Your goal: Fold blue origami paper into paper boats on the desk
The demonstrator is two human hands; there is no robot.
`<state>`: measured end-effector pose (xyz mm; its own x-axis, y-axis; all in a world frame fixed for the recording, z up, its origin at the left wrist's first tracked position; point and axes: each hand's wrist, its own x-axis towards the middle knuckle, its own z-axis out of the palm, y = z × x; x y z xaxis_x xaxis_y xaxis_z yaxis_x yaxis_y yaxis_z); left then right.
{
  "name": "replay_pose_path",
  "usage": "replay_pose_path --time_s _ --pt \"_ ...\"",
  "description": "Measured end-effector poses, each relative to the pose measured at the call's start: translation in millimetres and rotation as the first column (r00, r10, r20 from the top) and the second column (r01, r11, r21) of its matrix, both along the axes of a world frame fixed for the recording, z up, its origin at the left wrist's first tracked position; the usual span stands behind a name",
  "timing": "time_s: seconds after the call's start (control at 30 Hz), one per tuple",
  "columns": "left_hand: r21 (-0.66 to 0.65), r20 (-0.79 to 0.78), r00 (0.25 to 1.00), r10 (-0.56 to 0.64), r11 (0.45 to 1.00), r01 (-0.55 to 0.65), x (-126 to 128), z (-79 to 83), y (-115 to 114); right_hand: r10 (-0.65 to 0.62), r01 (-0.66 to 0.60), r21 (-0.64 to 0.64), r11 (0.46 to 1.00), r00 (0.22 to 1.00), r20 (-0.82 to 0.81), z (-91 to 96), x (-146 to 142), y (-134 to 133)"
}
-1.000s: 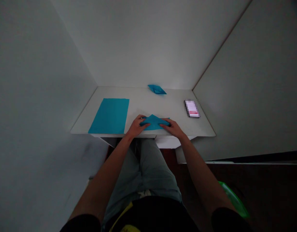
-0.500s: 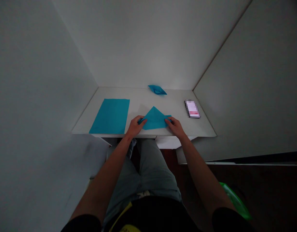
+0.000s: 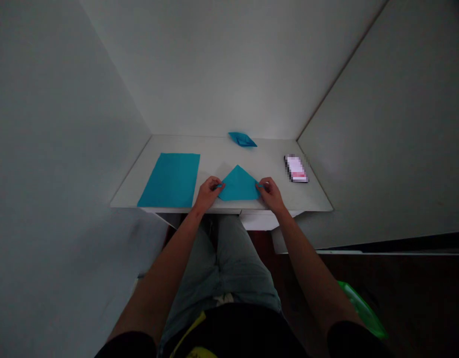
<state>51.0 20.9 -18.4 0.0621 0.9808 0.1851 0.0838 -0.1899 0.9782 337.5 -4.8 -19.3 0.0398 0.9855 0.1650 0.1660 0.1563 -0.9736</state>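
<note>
The left fingertips [image 3: 217, 186] are pinched together on the left corner of the folded blue paper [image 3: 238, 184], and the right fingertips [image 3: 262, 186] are pinched the same way on its right corner. Behind them the left hand [image 3: 208, 193] and right hand [image 3: 272, 194] rest low on the near edge of the white table [image 3: 222, 155], one at each end of the paper. The paper lies flat between them, near the front edge and about the middle, shaped as a triangle with its peak pointing to the far side. From where I stand the folding looks partly done: the sheet is already down to this peaked shape, yet it is not as compact as the small folded blue piece [image 3: 243, 139] at the far edge by the wall. To the left lies a flat blue sheet [image 3: 171, 180], unfolded and untouched. A phone [image 3: 296, 169] sits off to the right, well apart from the hands
</note>
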Motion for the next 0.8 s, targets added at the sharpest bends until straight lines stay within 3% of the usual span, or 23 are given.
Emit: replay_pose_path --time_s 0.17,0.43,0.6,0.8 --pt "-0.019 -0.011 0.994 -0.109 0.994 0.109 0 6.0 -5 -0.037 0.030 0.095 0.995 0.997 0.070 1.7 3 1" --pt "-0.034 -0.025 0.994 -0.102 0.994 0.101 -4 9.5 -3 -0.002 0.003 -0.010 1.000 0.993 0.118 4.4 11 -3" --pt "-0.107 0.009 0.996 -0.089 0.990 0.089 -9 14.5 -2 -0.028 0.029 -0.039 0.999 0.999 0.019 4.8 16 -3" --pt "-0.096 0.001 0.999 -0.034 0.995 0.034 -10 11.0 2 0.036 -0.044 -0.132 0.990 0.997 -0.063 4.5 20 -2"
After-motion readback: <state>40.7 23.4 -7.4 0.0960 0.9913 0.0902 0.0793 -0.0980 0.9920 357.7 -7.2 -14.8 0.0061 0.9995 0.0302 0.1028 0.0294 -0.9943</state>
